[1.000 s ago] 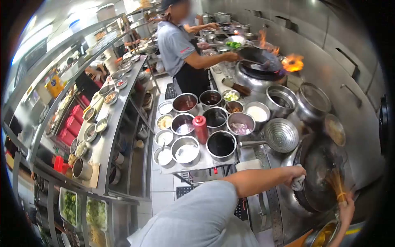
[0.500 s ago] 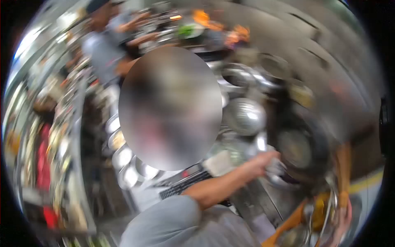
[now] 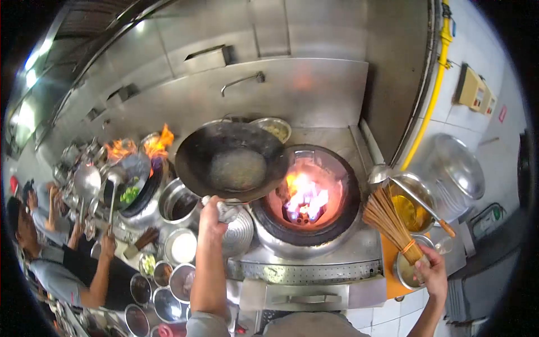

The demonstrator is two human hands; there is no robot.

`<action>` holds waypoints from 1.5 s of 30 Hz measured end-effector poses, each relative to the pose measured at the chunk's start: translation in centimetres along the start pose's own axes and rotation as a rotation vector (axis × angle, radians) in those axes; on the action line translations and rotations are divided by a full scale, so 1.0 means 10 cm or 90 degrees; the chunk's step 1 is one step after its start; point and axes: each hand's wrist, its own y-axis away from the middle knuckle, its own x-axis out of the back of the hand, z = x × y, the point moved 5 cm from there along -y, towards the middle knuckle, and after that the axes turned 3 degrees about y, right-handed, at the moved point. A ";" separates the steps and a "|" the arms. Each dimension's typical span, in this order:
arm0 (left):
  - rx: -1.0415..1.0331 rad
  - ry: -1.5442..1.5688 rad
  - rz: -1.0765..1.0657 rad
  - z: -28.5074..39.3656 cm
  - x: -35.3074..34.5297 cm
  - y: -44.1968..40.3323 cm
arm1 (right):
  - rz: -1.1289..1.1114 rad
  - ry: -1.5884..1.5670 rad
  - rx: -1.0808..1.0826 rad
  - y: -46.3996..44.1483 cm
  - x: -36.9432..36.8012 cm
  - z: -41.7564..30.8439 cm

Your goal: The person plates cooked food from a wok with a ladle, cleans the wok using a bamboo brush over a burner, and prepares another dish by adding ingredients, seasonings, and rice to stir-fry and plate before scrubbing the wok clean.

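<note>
Occupying the frame's centre-left: one dark wok (image 3: 230, 160), near edge clasped through a cloth (image 3: 227, 212) in the closed grip of the left hand (image 3: 212, 218), beside a flaming burner (image 3: 307, 205). Lower right: one bundled-stick brush (image 3: 391, 222), bound end in the closed grip of the right hand (image 3: 433, 276).

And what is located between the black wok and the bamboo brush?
In the head view, the lit burner lies between the wok and the brush.
</note>
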 end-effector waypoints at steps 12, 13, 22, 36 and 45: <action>-0.244 -0.251 0.314 1.37 -0.51 -1.48 | 0.111 -0.027 -0.113 0.52 -0.38 0.05; -0.289 -0.293 0.345 1.34 -0.79 -1.36 | 0.120 -0.016 -0.124 0.50 -0.34 0.12; -0.457 -0.681 0.518 0.92 -1.87 -1.59 | 0.218 -0.040 -0.124 0.61 -0.40 0.39; -0.013 0.021 0.015 0.42 -0.18 0.00 | 0.014 -0.054 -0.047 0.50 -0.16 0.30; -0.085 -0.258 -0.010 -0.79 -0.94 1.99 | -0.038 -0.068 0.111 -0.54 -0.50 -0.03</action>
